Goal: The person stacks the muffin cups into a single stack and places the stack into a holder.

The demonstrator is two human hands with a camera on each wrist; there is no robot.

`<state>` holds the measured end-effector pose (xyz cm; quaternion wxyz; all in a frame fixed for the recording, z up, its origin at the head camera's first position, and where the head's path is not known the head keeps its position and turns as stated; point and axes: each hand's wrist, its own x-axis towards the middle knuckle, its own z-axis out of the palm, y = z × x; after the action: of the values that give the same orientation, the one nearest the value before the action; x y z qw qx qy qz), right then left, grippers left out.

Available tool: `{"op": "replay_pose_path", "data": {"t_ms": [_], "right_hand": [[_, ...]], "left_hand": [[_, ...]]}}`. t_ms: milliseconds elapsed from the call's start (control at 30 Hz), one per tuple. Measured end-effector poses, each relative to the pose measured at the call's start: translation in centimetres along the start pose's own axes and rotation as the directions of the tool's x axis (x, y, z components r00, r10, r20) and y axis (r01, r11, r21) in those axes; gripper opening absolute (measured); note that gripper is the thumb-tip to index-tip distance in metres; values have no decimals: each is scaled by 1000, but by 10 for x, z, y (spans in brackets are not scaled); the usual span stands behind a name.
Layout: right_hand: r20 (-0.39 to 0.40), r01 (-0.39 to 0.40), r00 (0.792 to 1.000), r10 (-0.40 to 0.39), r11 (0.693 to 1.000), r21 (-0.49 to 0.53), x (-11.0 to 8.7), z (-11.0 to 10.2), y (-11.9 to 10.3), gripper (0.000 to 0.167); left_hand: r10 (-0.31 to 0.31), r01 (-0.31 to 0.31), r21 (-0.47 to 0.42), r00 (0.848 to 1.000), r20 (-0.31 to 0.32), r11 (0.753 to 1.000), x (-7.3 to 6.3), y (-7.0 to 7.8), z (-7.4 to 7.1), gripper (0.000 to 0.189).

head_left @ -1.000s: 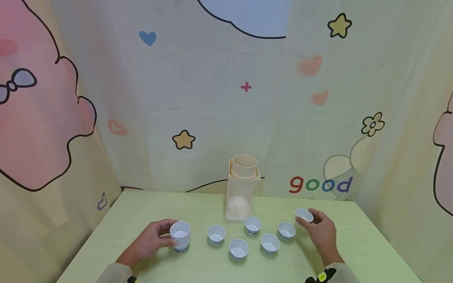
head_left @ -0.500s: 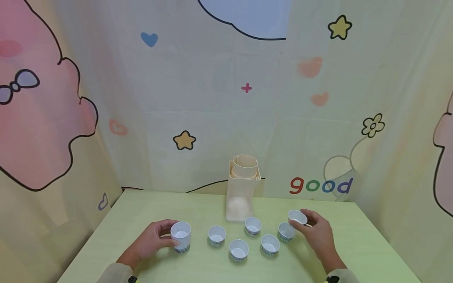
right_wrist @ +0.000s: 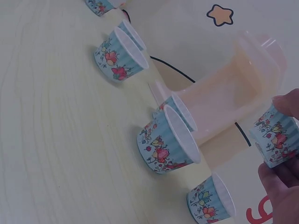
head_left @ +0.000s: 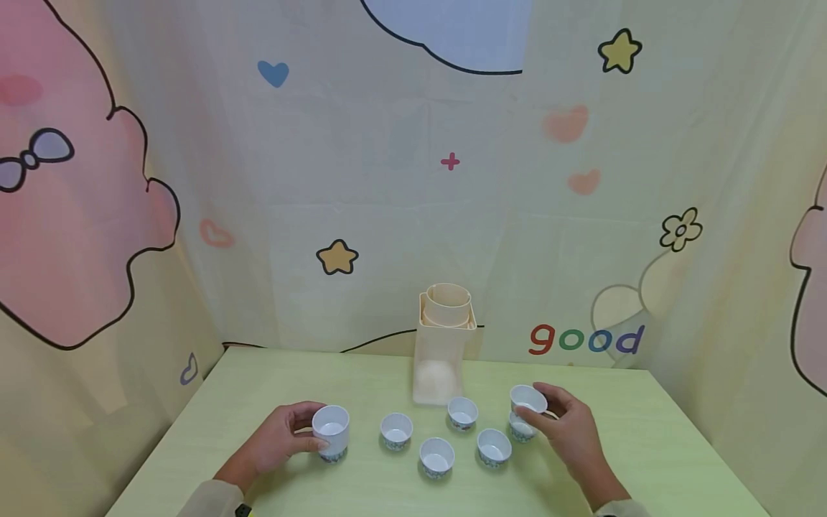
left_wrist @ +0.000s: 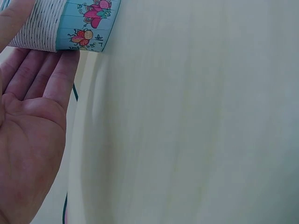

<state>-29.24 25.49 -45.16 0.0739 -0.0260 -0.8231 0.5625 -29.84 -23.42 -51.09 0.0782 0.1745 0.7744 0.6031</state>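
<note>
At the left in the head view, my left hand [head_left: 284,436] grips a nested stack of paper baking cups [head_left: 331,431] near the tabletop. The left wrist view shows the stack's white layered rims and the blue fruit-printed outermost cup [left_wrist: 88,28]. My right hand [head_left: 571,431] pinches a single paper baking cup [head_left: 528,398] between thumb and fingers. It is held up over a standing cup [head_left: 522,429], partly covering it. In the right wrist view the held cup [right_wrist: 276,137], blue with a printed pattern, is apart from the cups on the table.
Between the hands several more paper baking cups stand upright, among them a left cup [head_left: 396,431], a front cup [head_left: 436,457], a right cup [head_left: 494,448] and a back cup [head_left: 462,414]. A beige plastic stand [head_left: 439,359] with a round holder [head_left: 448,305] on top is behind them.
My right hand has moved left with its cup, from the right of the standing cup to above it. The left hand and its stack have stayed put.
</note>
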Motion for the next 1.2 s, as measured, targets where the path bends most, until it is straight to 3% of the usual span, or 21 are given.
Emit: {"op": "replay_pose_path", "data": {"t_ms": [200,433,800,1200], "right_hand": [[16,24,1000,-25,996,84,-7,8,-6,66],[41,-10,999,5,994,113,-14,17,-15,66],[61,15,998,-28,981,191,-25,33,-24,62],[100,37,992,-73,946,322,-38,58,-33,56]], "left_hand": [[2,-2,6,1000,3,1000,0,0,1,66],[-21,22,27,1000,-6,999,0,2,1,66],[3,-3,-3,1000,-3,1000,-1,1,1,66],[-19,19,3,1000,-8,1000,-1,3,1,68]]}}
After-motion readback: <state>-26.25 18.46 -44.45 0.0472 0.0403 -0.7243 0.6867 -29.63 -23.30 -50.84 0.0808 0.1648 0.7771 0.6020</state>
